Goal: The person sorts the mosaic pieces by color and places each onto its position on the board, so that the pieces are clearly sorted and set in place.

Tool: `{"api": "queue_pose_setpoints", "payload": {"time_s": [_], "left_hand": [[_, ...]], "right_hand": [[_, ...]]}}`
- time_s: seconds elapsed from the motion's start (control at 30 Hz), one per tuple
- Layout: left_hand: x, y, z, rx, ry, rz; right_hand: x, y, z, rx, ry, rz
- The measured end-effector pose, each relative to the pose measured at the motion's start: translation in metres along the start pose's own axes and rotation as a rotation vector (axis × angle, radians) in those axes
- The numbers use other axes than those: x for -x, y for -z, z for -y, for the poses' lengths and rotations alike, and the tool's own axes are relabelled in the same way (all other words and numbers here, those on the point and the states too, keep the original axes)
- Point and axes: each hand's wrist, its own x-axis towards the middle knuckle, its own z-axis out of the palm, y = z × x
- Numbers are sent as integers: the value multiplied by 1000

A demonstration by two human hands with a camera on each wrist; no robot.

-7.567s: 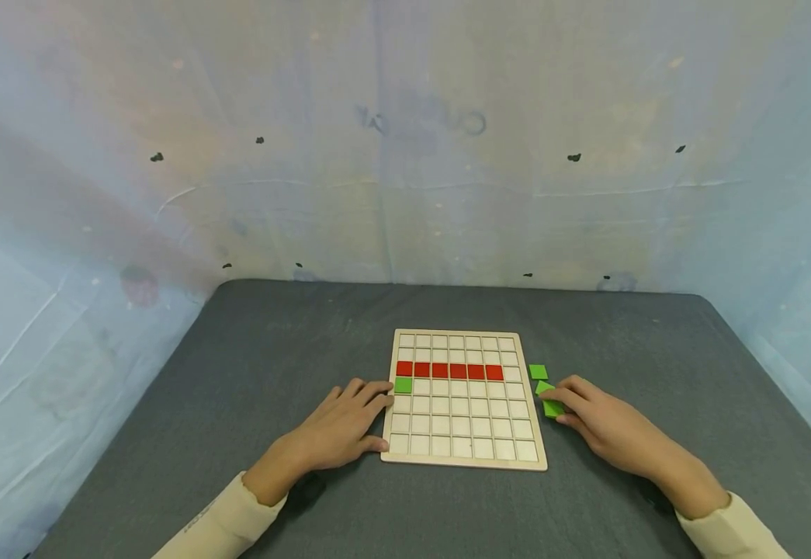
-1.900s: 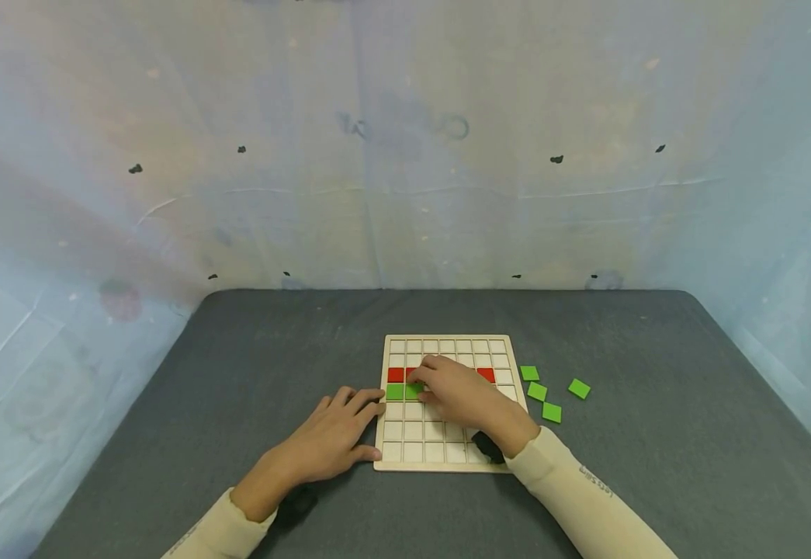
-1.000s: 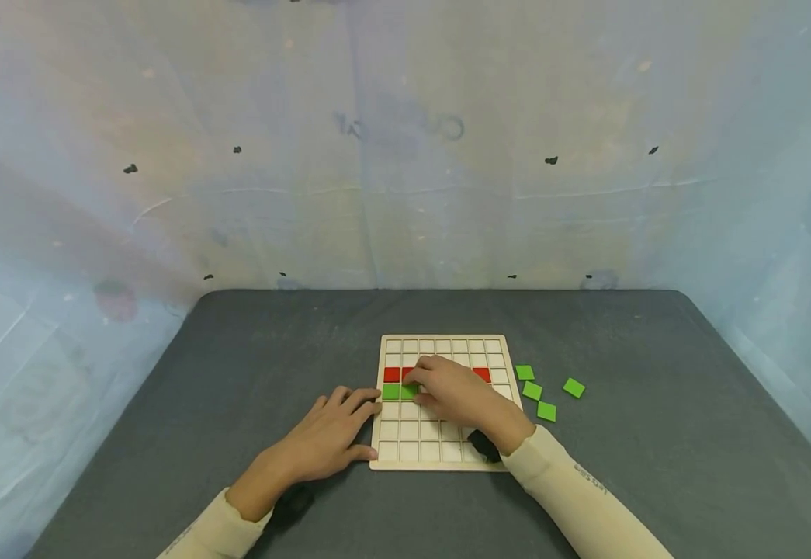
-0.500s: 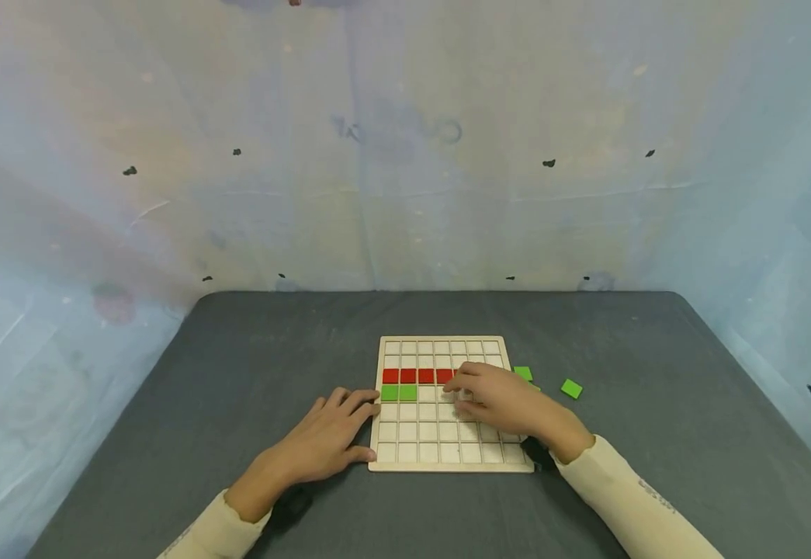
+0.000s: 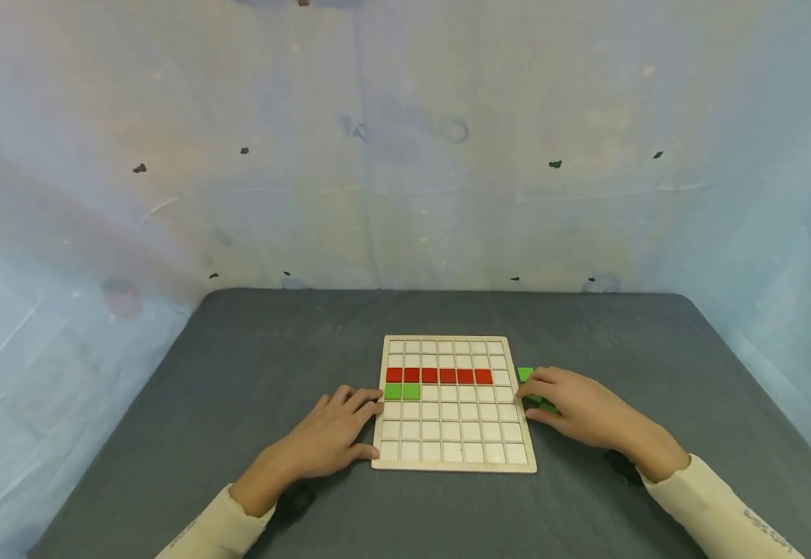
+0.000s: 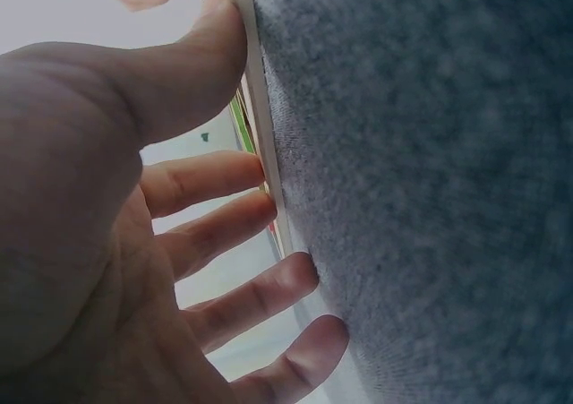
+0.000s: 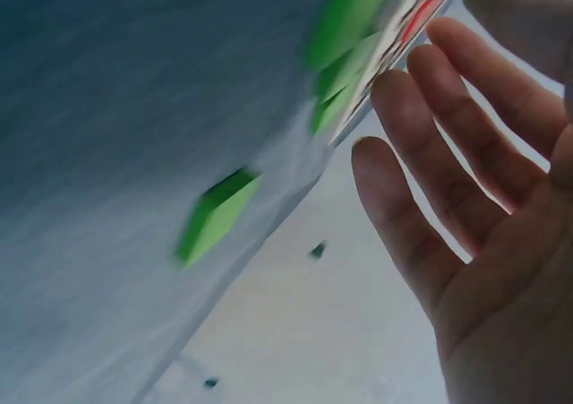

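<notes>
A pale wooden grid board [image 5: 452, 466] lies on the table. It carries a row of several red tiles [image 5: 447, 376], with two green tiles [image 5: 402, 391] below at the left end. My left hand [image 5: 328, 435] rests at the board's left edge, thumb and fingertips touching the rim, as the left wrist view confirms. My right hand [image 5: 580, 404] hovers at the board's right edge over loose green tiles [image 5: 526, 374], partly hiding them. Its fingers [image 7: 394, 184] are extended and hold nothing in the right wrist view, where one green tile [image 7: 217, 214] lies apart from the others.
The table [image 5: 293, 334] has a dark grey cloth cover. A pale patterned curtain [image 5: 405, 194] hangs behind it and along both sides.
A second green tile now sits in the board's row beside the first. My right hand has left it and moved right to the loose tiles. My left hand stays at the board's edge.
</notes>
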Motion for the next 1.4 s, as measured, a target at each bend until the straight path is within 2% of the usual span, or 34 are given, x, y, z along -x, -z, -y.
{"api": "queue_pose_setpoints", "payload": {"time_s": [0.2,0.43,0.73,1.4], "left_hand": [[2,1,-1,-2,8,2],[1,-1,-1,-19,5,3],[1,-3,0,-32,9,-2],[0,-2,-2,-21,14,2]], "right_hand": [[22,-6,-14,6,-65,-8],[38,-12,-16,10,-140,-7],[37,-16,-15,29,-132,-51],[38,-18,-14,33,-121,-70]]}}
